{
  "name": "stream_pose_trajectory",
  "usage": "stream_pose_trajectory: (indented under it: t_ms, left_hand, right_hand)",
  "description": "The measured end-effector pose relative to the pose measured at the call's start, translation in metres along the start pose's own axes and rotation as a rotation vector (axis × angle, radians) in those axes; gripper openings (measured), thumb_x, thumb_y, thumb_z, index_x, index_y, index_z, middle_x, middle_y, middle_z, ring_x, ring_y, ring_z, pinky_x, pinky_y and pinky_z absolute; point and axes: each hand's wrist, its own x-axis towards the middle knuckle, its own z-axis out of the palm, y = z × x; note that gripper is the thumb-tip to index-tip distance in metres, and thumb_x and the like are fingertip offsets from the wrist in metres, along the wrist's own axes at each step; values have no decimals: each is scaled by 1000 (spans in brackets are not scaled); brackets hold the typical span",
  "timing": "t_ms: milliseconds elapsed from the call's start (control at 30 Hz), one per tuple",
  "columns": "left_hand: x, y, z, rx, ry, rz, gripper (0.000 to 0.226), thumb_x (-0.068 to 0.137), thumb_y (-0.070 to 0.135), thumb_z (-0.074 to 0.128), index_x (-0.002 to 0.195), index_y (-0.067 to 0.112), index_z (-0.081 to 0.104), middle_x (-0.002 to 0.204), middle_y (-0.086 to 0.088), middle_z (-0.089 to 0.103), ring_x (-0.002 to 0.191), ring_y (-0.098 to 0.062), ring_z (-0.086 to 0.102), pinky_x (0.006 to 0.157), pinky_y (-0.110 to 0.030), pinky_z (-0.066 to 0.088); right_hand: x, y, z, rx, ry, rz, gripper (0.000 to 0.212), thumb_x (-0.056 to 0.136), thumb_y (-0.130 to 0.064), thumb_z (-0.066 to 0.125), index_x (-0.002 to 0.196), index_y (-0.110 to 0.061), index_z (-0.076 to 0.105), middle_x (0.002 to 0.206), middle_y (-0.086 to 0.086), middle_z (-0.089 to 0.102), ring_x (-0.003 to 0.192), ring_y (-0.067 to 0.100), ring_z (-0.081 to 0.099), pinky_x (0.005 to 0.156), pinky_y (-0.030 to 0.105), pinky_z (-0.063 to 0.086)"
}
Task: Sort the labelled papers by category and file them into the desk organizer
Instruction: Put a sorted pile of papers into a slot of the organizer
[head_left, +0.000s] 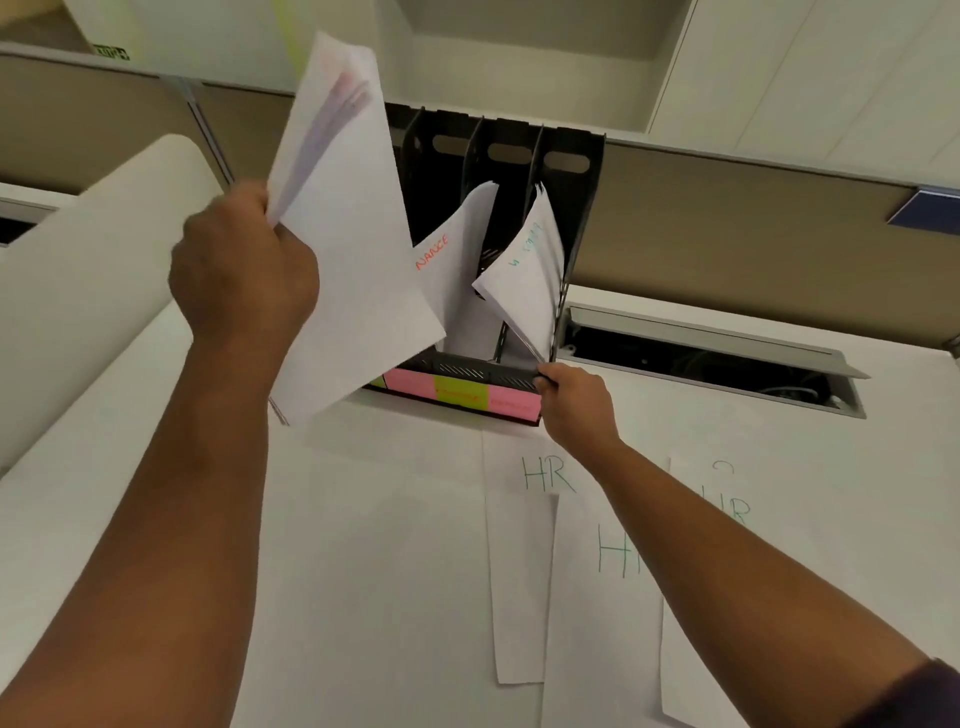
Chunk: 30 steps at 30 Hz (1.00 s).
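Note:
My left hand grips a stack of white papers and holds it up in front of the left part of the black desk organizer. My right hand grips the organizer's lower right front corner. Inside the organizer a sheet with orange "NANCE" lettering leans in a middle slot. A sheet with green writing leans in the rightmost slot. Pink and green sticky labels run along the organizer's front base. Three sheets marked "HR" lie on the white desk before it.
A large white paper roll lies at the left. An open cable tray is sunk into the desk right of the organizer. A beige partition wall stands behind, with white cabinets above.

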Motion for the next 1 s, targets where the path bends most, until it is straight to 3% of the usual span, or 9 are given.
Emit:
stream_pose_trajectory:
  t_ms: [133,267,467,633,800,933,1000]
  left_hand:
    - [26,-4,-2,34,82,-7,25,93,15,52,115,10,63,114,-20,69,101,-50,65,83,-55,56]
    - [37,-9,0,8,58,-20,26,91,18,48,114,15,58,114,-18,67,103,-49,63,89,-59,55]
    - [32,-7,5,119,20,87,23,89,9,53,111,11,61,105,-24,67,93,-53,62,75,-54,53]
    - [21,6,16,39,17,109,20,95,11,57,114,9,64,109,-22,69,97,-51,65,80,-54,55]
    - [20,25,54,-109,35,89,26,91,3,48,110,11,64,103,-18,70,93,-46,61,71,-42,44]
    - [26,32,107,-438,46,-30,31,96,6,46,118,10,68,106,-10,72,89,-26,64,72,-25,46]
    - [28,34,134,-593,38,-140,29,98,11,46,117,4,68,103,-7,71,91,-24,66,66,-9,43]
  right_hand:
    - [0,1,1,31,-5,9,23,103,-18,51,109,-16,73,92,7,73,81,28,63,71,38,54]
    - [0,1,-1,34,-9,16,22,103,-17,51,105,-15,73,90,8,73,80,28,61,70,38,53]
    - [-1,1,0,51,8,24,22,104,-17,52,106,-13,73,92,8,74,79,27,61,67,34,49]
    - [-1,0,0,54,10,29,22,104,-18,52,110,-13,73,96,10,75,84,28,63,73,40,56]
    - [-1,1,0,58,5,33,23,104,-17,51,110,-14,73,96,10,75,81,27,61,70,38,55]
    - [-1,1,1,62,3,44,24,105,-18,51,114,-15,73,99,9,75,82,25,61,71,36,54]
    - [0,1,1,69,-3,56,25,105,-19,51,116,-16,73,100,9,75,84,26,62,74,38,56]
